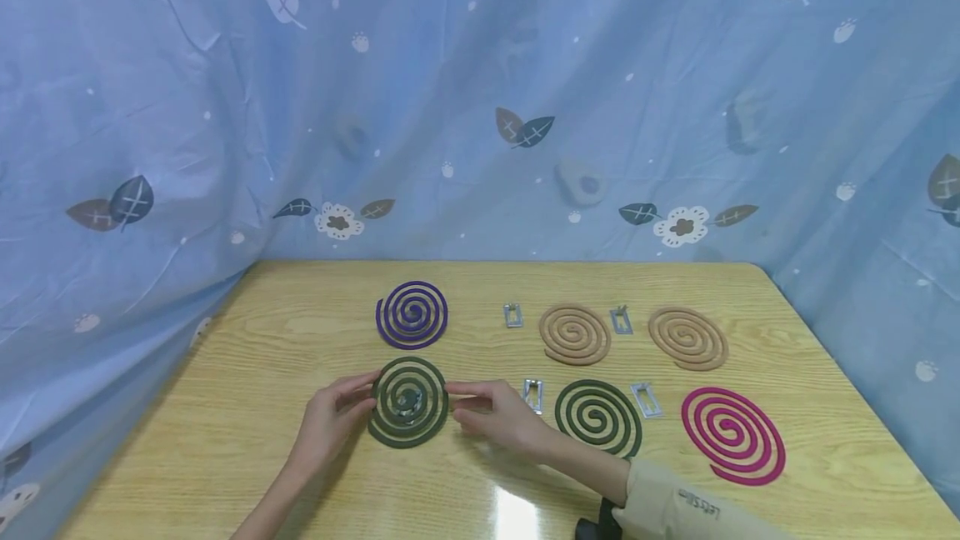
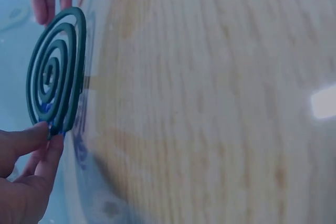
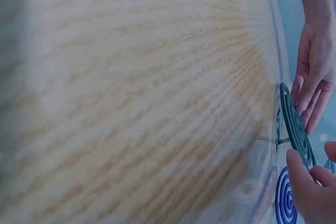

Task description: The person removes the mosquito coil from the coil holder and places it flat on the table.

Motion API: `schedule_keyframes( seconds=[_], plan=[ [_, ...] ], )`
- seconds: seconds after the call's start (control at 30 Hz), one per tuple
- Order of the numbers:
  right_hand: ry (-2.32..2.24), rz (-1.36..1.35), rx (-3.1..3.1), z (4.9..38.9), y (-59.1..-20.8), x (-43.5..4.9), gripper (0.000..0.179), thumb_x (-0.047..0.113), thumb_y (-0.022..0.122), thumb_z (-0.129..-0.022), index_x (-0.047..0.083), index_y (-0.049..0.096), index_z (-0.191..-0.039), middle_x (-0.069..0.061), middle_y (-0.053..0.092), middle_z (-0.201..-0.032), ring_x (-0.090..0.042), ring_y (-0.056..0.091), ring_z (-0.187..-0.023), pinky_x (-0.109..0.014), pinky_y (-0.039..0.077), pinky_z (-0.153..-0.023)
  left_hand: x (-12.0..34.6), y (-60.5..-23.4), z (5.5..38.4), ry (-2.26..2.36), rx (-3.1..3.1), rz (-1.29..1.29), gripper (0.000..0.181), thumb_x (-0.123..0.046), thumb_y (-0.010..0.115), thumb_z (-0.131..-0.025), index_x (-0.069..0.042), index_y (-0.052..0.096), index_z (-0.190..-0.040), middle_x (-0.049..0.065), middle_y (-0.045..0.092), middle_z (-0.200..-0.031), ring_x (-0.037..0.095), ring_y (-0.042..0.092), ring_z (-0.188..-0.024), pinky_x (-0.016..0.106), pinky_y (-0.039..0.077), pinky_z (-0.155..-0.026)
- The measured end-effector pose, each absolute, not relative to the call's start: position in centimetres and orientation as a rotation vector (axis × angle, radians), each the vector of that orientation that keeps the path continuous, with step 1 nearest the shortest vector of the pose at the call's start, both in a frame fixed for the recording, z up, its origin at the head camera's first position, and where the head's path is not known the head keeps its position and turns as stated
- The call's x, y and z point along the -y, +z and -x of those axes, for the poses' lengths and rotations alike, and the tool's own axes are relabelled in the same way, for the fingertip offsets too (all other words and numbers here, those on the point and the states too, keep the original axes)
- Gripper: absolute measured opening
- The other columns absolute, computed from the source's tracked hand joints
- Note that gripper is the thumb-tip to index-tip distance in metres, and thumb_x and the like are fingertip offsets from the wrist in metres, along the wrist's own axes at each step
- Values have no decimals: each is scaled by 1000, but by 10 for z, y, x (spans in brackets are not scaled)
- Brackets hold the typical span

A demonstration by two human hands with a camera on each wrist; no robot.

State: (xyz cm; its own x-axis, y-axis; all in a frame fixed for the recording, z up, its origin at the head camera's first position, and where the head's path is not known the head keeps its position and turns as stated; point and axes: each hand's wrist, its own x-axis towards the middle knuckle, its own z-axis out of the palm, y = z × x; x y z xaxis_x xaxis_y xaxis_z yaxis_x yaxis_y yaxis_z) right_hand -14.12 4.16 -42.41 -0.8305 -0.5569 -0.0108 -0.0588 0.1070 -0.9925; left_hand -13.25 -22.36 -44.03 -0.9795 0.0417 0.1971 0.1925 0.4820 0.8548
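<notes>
We see two bare hands holding a dark green coil (image 1: 408,397) between them, left of the middle of a wood-grain surface (image 1: 225,407). The coil sits just above the surface over a small metal stand (image 1: 406,417), probably so that its centre can line up with the metal. Held by opposite edges, it can likely be kept level without strain on its thin rings. The left hand (image 1: 331,417) has thumb and fingertips pinching its edge. The right hand (image 1: 501,415) reaches across, fingers nearly straight, tips against the opposite rim, perhaps steadying it. Both forearms angle inward from the near side; a pale sleeve (image 1: 667,502) covers the right one. A purple coil (image 1: 413,312) lies just beyond. To the right, a second green coil (image 1: 596,418) and a pink coil (image 1: 729,428) lie flat.
</notes>
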Motion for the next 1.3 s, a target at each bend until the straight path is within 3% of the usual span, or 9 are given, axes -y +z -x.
schedule_keyframes(
  seconds=[0.33,0.73,0.87,1.0,1.1,1.3],
  plan=[
    [-1823,527,-1905,143,-418,-43,44,-4,57,-91,-12,46,-133,-31,57,-123,-41,56,-115,-34,55,-90,222,-432,132,-1544,2549,206,38,13,67,-79,6,64,-117,23,64,-116,34,66,-95,27,57,-83],
    [-1855,515,-1971,146,-415,-48,42,-1,62,-89,-11,52,-129,-28,63,-114,-37,62,-107,-29,56,-87,216,-419,128,-1614,2615,91,37,8,67,-82,3,64,-118,21,63,-119,31,66,-97,27,57,-84],
    [-1868,456,-2037,145,-416,-48,45,-4,69,-82,-6,57,-125,-23,67,-104,-29,65,-96,-17,54,-64,211,-418,125,-1670,2609,63,35,8,68,-81,4,65,-116,21,63,-119,30,67,-96,27,57,-83],
    [-1869,405,-2104,146,-416,-49,46,-7,72,-78,-2,62,-122,-15,65,-107,-19,62,-87,-11,34,-45,204,-420,124,-1734,2597,78,35,8,69,-80,5,65,-114,21,62,-120,29,67,-95,27,57,-82],
    [-1877,403,-2130,146,-417,-50,45,-9,72,-77,-2,62,-121,-14,61,-115,-17,60,-86,-11,38,-48,200,-421,123,-1758,2588,88,35,8,69,-80,4,66,-115,20,62,-121,28,68,-94,27,58,-82],
    [-1921,437,-2149,146,-418,-54,44,-10,72,-77,-6,62,-119,-21,61,-118,-22,61,-89,-17,55,-69,194,-422,121,-1788,2555,77,37,8,70,-79,4,65,-115,20,62,-122,26,68,-92,28,58,-82]
  ],
)
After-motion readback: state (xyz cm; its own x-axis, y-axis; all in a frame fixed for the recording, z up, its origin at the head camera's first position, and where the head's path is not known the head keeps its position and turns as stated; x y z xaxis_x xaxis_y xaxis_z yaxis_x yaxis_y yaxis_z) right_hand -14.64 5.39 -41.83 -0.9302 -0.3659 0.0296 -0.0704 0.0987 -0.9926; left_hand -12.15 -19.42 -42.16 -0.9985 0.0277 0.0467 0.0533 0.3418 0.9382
